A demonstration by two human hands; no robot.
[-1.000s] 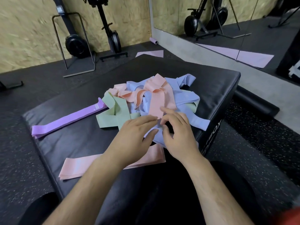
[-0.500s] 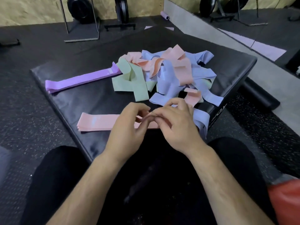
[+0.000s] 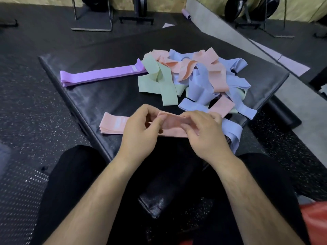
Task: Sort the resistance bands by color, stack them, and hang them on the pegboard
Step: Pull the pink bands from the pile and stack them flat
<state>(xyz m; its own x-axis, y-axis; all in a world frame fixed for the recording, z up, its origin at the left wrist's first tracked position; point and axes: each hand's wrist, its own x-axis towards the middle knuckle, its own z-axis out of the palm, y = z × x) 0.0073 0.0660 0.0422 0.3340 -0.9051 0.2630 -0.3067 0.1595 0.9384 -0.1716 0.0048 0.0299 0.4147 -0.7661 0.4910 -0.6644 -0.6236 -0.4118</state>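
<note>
Pastels everywhere: the pile mixes light blue bands (image 3: 200, 85), salmon-pink bands (image 3: 218, 80) and mint green bands (image 3: 159, 82). The purple band (image 3: 99, 76) is solid violet with a small white mark near one end. The pink stack (image 3: 113, 125) has a pale whitish patch too, and the loose pink band (image 3: 174, 123) is the same plain pink. The box (image 3: 99, 103) is shiny black, the floor (image 3: 26, 96) black with white speckles. Black trousers (image 3: 74, 174), something bright red (image 3: 313, 220) in the corner.

The left grip (image 3: 139, 131) and right grip (image 3: 207, 137) pinch a pink fabric resistance band (image 3: 174, 122) over the black padded table (image 3: 106, 96), beside a tangled pile of pastel bands (image 3: 203, 76)
</note>
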